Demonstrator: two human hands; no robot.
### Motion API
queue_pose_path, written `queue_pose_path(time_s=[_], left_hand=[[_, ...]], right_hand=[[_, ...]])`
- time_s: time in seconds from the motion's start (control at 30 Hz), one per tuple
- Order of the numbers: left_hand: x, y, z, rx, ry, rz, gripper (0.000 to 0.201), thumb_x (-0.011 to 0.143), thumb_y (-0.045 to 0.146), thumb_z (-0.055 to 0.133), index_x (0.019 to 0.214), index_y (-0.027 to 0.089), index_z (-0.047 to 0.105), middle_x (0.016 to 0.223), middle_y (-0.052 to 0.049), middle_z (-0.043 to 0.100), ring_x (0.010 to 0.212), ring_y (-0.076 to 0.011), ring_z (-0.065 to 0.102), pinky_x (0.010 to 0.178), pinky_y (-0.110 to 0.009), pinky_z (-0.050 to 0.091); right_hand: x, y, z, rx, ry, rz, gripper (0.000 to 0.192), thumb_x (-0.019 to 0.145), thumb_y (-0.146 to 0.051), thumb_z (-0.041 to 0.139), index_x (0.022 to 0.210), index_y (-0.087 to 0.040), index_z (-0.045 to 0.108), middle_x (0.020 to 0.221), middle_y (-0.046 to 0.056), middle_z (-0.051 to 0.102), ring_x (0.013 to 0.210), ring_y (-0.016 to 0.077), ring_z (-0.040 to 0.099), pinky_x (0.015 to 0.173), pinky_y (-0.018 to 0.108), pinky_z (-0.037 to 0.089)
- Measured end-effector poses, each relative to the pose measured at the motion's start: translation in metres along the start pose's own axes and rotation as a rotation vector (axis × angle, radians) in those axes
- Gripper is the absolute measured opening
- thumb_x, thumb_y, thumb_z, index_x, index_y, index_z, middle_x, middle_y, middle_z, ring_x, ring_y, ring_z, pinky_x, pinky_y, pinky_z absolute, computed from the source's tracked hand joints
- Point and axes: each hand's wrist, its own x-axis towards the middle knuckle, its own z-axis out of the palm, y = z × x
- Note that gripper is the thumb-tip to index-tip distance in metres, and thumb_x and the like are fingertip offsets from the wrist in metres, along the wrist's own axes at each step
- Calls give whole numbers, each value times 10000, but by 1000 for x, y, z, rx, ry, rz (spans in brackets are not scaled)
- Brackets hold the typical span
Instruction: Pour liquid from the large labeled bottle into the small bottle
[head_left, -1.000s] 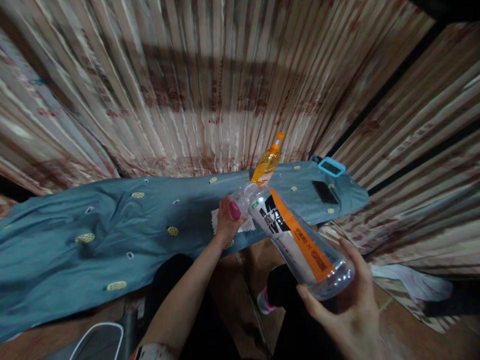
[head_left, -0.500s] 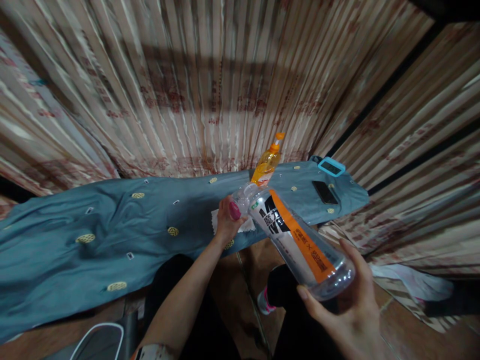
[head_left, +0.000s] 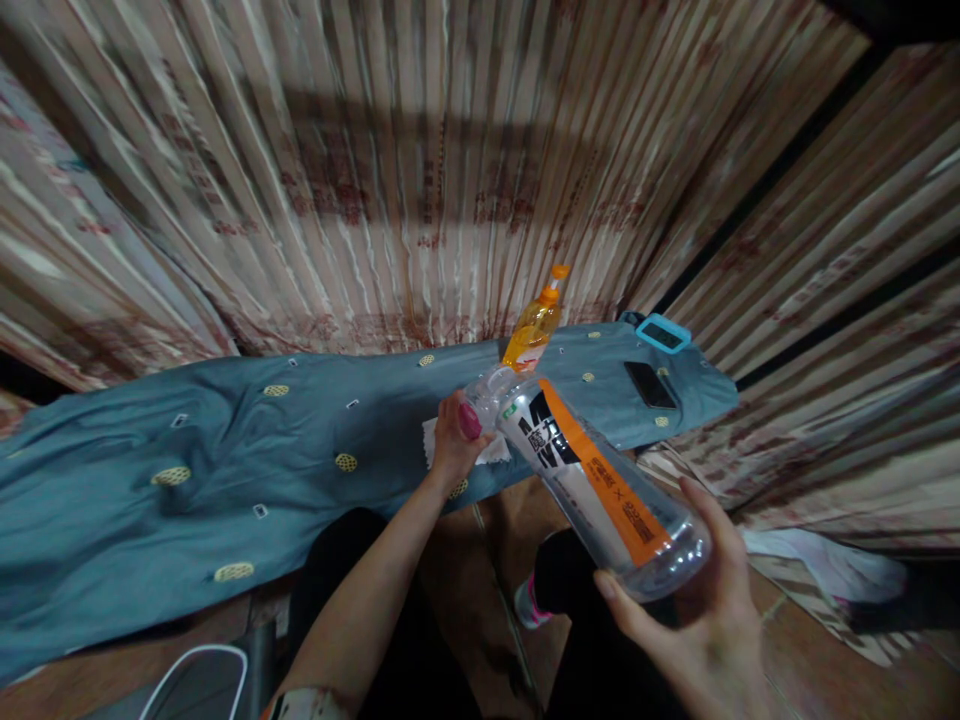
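Note:
A large clear plastic bottle (head_left: 592,480) with an orange, white and black label is held tilted over my lap, its neck up and to the left. My left hand (head_left: 456,435) is closed at the neck end, around the pinkish-red cap (head_left: 470,420). Around the bottle's base, my right hand (head_left: 705,600) has its thumb and fingers wrapped from the right. Just under my left hand lies a white cloth (head_left: 495,450) with a jagged edge. A bottle of orange drink (head_left: 534,330) with an orange cap stands behind the clear bottle's neck.
The long surface has a blue-green cover (head_left: 300,440) with yellow pineapple prints. A dark phone (head_left: 649,385) and a blue-framed device (head_left: 663,334) lie at its right end. Pleated curtains (head_left: 450,150) hang behind. A white cable (head_left: 244,665) sits at lower left.

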Motion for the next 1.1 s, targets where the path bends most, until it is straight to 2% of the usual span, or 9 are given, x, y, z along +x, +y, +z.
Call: queue_pose_path(time_s=[0.2, 0.43, 0.6, 0.83, 1.1], left_hand=[[0, -1, 0, 5, -9, 31, 728, 628, 145, 828, 1294, 240, 549, 1266, -81, 630, 1221, -317, 619, 1087, -523, 514], [0, 0, 0, 1, -6, 4, 758, 607, 132, 829, 1302, 238, 544, 1286, -86, 619, 1237, -323, 613, 1112, -535, 502], [0, 2, -2, -6, -16, 7, 739, 619, 150, 829, 1295, 240, 545, 1280, -84, 623, 1237, -325, 612, 1108, -535, 506], [0, 1, -1, 14, -6, -4, 779, 592, 117, 821, 1305, 241, 535, 1295, -86, 614, 1248, -319, 608, 1119, -535, 502], [0, 4, -1, 14, -11, -8, 749, 602, 122, 828, 1288, 232, 547, 1269, -83, 627, 1224, -312, 620, 1108, -521, 506]], right_hand=[[1, 4, 0, -36, -17, -32, 1075, 711, -485, 894, 1619, -345, 336, 1566, 105, 519, 1298, 285, 644, 972, 395, 614], [1, 3, -2, -57, -10, -52, 1057, 723, -489, 885, 1616, -318, 346, 1547, 112, 534, 1301, 281, 642, 914, 347, 630], [0, 4, -4, -43, -25, -38, 1081, 719, -481, 889, 1626, -296, 330, 1568, 133, 512, 1290, 301, 647, 926, 394, 637], [2, 1, -4, -92, -27, -85, 1058, 738, -476, 881, 1626, -311, 329, 1549, 104, 525, 1272, 256, 654, 929, 334, 625], [3, -2, -2, -52, -3, -50, 1036, 729, -502, 878, 1606, -308, 361, 1557, 110, 513, 1311, 282, 618, 921, 354, 616]])
